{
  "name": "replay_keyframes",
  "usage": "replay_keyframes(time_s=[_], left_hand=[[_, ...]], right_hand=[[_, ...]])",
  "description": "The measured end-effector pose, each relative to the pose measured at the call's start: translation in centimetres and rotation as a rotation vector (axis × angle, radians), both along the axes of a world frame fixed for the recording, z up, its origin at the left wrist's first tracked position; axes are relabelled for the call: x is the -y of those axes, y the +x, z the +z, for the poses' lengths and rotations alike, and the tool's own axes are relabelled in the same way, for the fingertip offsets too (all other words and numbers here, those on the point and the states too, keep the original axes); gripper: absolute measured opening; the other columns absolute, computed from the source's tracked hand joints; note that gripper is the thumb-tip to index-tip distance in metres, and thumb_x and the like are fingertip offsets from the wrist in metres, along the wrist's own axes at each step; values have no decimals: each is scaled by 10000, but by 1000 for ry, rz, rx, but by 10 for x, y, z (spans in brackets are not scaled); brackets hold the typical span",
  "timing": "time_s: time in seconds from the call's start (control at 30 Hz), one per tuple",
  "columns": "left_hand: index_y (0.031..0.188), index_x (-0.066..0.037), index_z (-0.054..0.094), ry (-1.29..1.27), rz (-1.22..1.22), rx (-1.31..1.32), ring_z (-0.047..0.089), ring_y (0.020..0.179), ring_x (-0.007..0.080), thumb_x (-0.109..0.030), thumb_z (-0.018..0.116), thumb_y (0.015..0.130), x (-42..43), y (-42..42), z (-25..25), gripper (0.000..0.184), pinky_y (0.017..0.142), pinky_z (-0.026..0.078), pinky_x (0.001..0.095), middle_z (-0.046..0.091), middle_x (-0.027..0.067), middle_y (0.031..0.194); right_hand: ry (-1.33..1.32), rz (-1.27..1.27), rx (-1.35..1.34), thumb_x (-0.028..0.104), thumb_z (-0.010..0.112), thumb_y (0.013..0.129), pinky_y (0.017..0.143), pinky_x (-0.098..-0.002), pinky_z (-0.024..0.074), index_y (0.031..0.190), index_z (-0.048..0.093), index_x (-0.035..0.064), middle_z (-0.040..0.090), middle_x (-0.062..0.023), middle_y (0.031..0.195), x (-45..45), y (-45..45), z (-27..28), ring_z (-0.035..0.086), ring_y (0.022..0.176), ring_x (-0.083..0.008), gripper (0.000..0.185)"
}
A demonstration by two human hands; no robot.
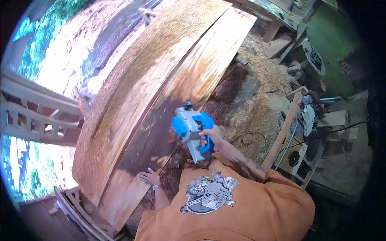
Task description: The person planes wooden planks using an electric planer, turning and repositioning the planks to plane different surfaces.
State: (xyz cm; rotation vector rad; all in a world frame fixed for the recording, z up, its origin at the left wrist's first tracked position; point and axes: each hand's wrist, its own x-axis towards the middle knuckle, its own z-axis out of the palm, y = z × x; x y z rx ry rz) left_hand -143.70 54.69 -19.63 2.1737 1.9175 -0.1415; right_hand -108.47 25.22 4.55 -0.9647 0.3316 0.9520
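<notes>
While my right hand (213,135) grips the planer (189,127) by its blue handle, my left hand (149,177) lies on the board (227,42). The planer is directly at my right hand, ahead of and to the right of my left one, above the board's near edge; I cannot tell whether its sole touches the wood. Its black knob (187,105) points away from me, and its lower end comes close to my orange shirt (245,213).

My right fingers are curled closed round the handle. My left hand is open and holds nothing, palm down and fingers a little spread, near the board's edge, with a band (157,186) on the wrist. The board runs under my left hand and slants far off ahead and to the right, pale at both ends, with a dark stretch between my hands and beyond them.

Past my left hand, alongside the board, lies a wider panel (138,96) strewn with shavings, a narrow dark gap between the two. Farther left of that hand stands a slatted frame (40,114). To the right of my right hand, shavings (263,72) cover the ground, and beyond them a wooden bar (283,132) slants up beside some scrap.
</notes>
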Motion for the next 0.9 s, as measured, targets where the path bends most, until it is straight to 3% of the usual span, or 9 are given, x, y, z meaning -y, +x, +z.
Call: replay_keyframes(time_s=[0.07, 0.1, 0.4, 0.47, 0.57, 0.8, 0.9], left_hand=[[1578, 44, 193, 13, -70, -24, 110, 1523, 492, -570, 398, 1023, 17, 58, -12, 853, 1179, 193, 666, 109, 309, 1648], [1580, 9, 234, -82, -25, -27, 134, 1529, 461, -558, 426, 1020, 43, 113, 25, 820, 1189, 206, 633, 143, 267, 1659], [1569, -58, 312, -45, -908, 234, 179, 1532, 392, -424, 602, 961, 203, 460, 86, 767, 1193, 200, 624, 240, 211, 1642], [1566, -76, 329, 65, -1134, 358, 171, 1538, 384, -422, 604, 958, 222, 527, 54, 751, 1198, 178, 629, 253, 208, 1640], [1565, -78, 338, -53, -1160, 326, 165, 1544, 375, -438, 583, 967, 270, 641, 49, 739, 1198, 152, 639, 251, 209, 1644], [1590, -93, 297, 98, -1091, 298, 142, 1556, 351, -468, 508, 996, 361, 870, 27, 734, 1180, 99, 689, 196, 152, 1680], [1592, -115, 303, 49, -1087, 352, 131, 1558, 356, -481, 502, 994, 385, 966, 22, 728, 1170, 55, 714, 198, 122, 1685]], right_hand=[[-53, -139, 24, -14, 670, 803, 455, -366, 467, 1090, 543, 54, 500, -43, 620, 53, 34, -1, 501, 450, -169, 321], [-79, -210, 23, -13, 671, 801, 454, -366, 467, 1096, 542, 55, 500, -45, 621, 80, 50, -1, 501, 448, -169, 329], [-287, -774, 186, -7, 648, 801, 457, -370, 470, 1140, 518, 35, 458, -59, 652, 290, 179, 52, 494, 459, -194, 366], [-332, -824, 209, 25, 636, 824, 477, -366, 468, 1186, 511, 19, 458, -60, 678, 324, 212, 60, 492, 491, -182, 383], [-311, -886, 216, 50, 623, 848, 497, -368, 461, 1219, 513, 16, 455, -48, 694, 382, 264, 53, 485, 525, -169, 388], [-331, -972, 140, 69, 607, 866, 504, -359, 456, 1181, 531, 54, 461, -26, 682, 487, 455, 7, 479, 523, -164, 325], [-345, -934, 63, 78, 602, 874, 522, -362, 454, 1154, 532, 71, 459, -21, 686, 517, 563, -6, 475, 540, -163, 289]])
